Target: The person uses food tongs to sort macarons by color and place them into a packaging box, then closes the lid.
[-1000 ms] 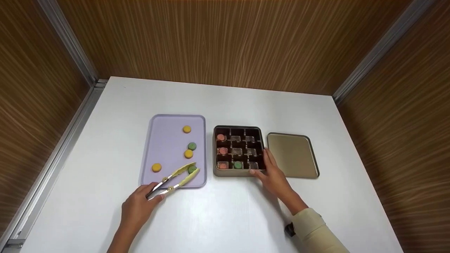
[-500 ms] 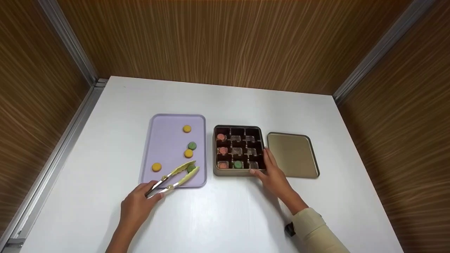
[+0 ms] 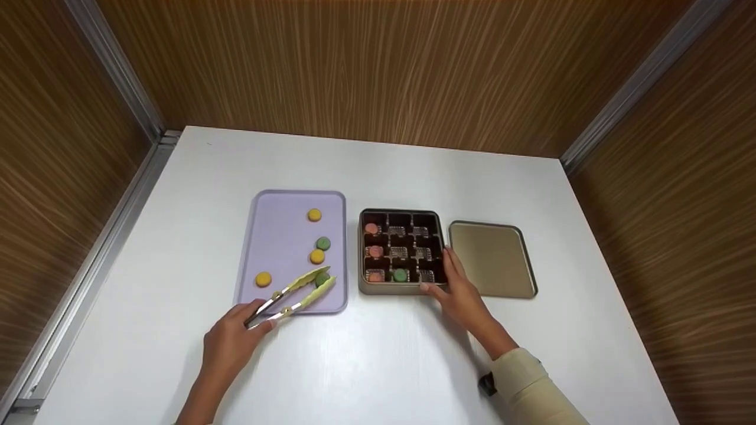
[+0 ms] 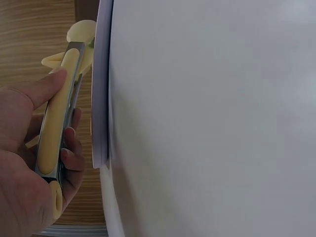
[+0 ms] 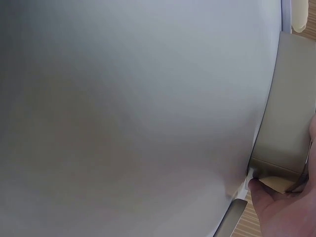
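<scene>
The left hand [image 3: 230, 345] curls around the tongs [image 3: 308, 297], thumb along one arm, fingers round the other; the spread tips straddle a green macaron [image 3: 321, 279], ahead and right of this hand, on the purple tray [image 3: 277, 230]. The right hand [image 3: 463, 301] is spread at the near corner of the tin [image 3: 393, 288], fingers fairly straight along its side, thumb on the near edge.

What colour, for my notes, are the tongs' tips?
Pale yellow; the tongs' tips show best in the head view.
</scene>
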Demonstrator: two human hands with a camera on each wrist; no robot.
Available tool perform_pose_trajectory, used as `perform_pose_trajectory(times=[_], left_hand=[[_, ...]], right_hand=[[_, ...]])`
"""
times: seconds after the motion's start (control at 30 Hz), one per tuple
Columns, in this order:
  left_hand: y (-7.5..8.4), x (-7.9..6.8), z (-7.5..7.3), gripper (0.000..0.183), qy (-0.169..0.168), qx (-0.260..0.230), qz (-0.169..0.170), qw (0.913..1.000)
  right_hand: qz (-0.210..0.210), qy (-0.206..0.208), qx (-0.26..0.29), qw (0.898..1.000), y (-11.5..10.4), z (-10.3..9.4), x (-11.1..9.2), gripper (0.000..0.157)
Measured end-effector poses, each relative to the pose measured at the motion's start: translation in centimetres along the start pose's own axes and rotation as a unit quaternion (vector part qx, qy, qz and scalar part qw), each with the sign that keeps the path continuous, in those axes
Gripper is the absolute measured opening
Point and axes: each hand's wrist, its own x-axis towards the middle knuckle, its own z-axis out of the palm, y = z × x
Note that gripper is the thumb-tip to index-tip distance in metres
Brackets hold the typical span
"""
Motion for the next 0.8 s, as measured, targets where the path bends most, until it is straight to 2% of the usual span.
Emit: perform_pose_trajectory(times=[0.3, 0.5, 0.8], left_hand=[[0.8, 0.4, -0.5, 0.054, 0.003, 0.002, 0.013, 0.9999], [1.5, 1.0, -0.6, 0.055, 0.014, -0.005, 0.041, 0.999], [3.2, 2.2, -0.5, 0.052, 0.018, -0.025, 0.053, 0.9981]], right_hand=[[-0.003, 0.006, 0.001, 1.0, -0.1, 0.1, 0.0, 0.103], [0.01, -0.006, 0.003, 1.0, -0.1, -0.1, 0.0, 0.105], [0.011, 0.001, 0.007, 1.0, -0.2, 0.0, 0.0, 0.105]])
